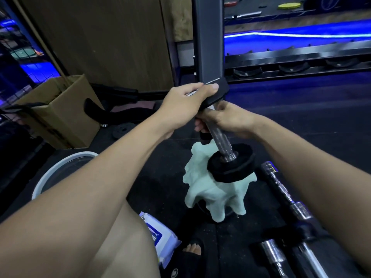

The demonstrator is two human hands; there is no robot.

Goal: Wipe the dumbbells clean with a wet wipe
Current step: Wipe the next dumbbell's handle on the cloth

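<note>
1. dark rubber gym floor (301, 121) fills the view, with a blue-lit rack (301, 63) behind and a cardboard box (60, 109) at the left.
2. the dumbbell (222, 141) is held tilted above the floor, its upper black end plate (214, 93) high and its lower black plate (230, 165) nearer the camera.
3. the left hand (186, 103) rests over the upper plate, fingers curled round its edge, so that grip is clamped on the dumbbell.
4. the right hand (226, 121) wraps the knurled metal handle just under that plate, its grip also closed on the dumbbell.
5. a pale green cloth (210, 189) hangs below the lower plate, possibly pinched by the right hand's fingers, though that is hard to see.
6. a wet wipe pack (160, 239) lies on the floor by the person's knee, beside a white basin (44, 181).
7. chrome bars (285, 197) lie on the floor at the right.
</note>
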